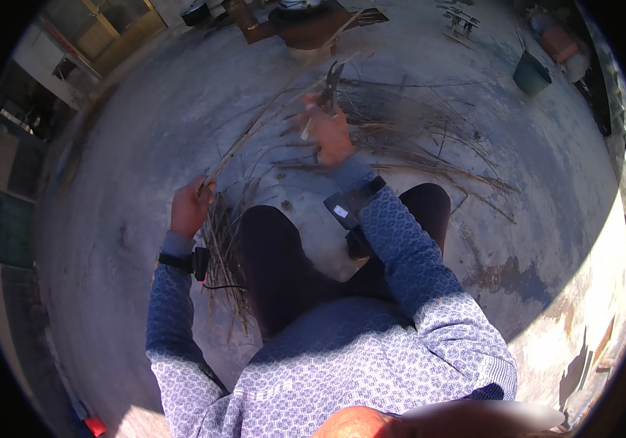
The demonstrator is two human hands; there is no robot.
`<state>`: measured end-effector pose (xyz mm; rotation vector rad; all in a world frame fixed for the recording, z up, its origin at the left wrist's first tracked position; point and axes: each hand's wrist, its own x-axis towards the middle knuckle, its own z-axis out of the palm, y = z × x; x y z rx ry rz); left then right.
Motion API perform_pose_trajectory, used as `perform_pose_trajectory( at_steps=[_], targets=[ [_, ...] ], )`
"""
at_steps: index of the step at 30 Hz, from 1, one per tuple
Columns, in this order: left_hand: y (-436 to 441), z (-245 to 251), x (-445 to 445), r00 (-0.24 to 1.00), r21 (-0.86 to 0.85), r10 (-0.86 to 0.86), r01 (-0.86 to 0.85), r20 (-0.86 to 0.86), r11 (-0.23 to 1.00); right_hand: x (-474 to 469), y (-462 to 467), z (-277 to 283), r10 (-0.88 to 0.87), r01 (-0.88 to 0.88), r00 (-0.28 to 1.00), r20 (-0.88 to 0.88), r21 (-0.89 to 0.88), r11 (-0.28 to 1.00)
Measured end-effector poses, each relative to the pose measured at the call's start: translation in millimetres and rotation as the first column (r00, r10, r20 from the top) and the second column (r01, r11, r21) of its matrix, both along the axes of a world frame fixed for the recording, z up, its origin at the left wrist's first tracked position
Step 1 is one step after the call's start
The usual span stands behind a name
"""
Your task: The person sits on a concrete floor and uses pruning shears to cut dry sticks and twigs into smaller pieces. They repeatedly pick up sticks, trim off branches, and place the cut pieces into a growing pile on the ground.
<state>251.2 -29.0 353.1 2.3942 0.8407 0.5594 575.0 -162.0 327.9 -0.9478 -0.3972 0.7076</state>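
Observation:
My left hand (190, 205) grips the near end of a long thin branch (229, 152) that slants up and away to the right. Hand pruning shears (332, 85) are in my right hand (328, 131), their blades pointing away from me and parted at the tips. That hand is slightly blurred and close to the branch's far part. Beyond and right of it, a loose heap of thin dry twigs (417, 123) lies on the concrete floor. A narrower bundle of sticks (225, 246) rests beside my left knee.
A rusty metal stove (307, 27) stands at the far side, with a dark pot (195, 13) to its left. A green bucket (532, 74) holding twigs is at the far right. Yellow-framed doors (110, 27) are at the far left.

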Motion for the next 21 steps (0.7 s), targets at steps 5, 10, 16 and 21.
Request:
perform_pose_trajectory(
  at_steps=[5,10,16,21],
  targets=[
    [-0.7,-5.4,-14.8,0.99,0.136,0.083,-0.067,-0.116,0.988,-1.1,2.5,-12.9,0.207,-0.208,0.978,-0.02,-0.096,0.974],
    [-7.4,-13.6,-21.0,0.978,0.359,0.194,-0.153,-0.08,0.921,-43.0,-12.0,-43.2,0.455,-0.395,0.882,0.121,-0.335,0.855],
    [-9.6,-23.0,-30.4,0.946,0.439,0.318,-0.258,-0.067,0.86,-72.9,-20.0,-60.6,0.553,-0.434,0.818,0.159,-0.462,0.774],
    [-11.7,-27.8,-37.2,0.953,0.408,0.301,-0.268,-0.018,0.873,-81.1,-18.0,-61.1,0.591,-0.433,0.776,0.222,-0.494,0.754]
  ],
)
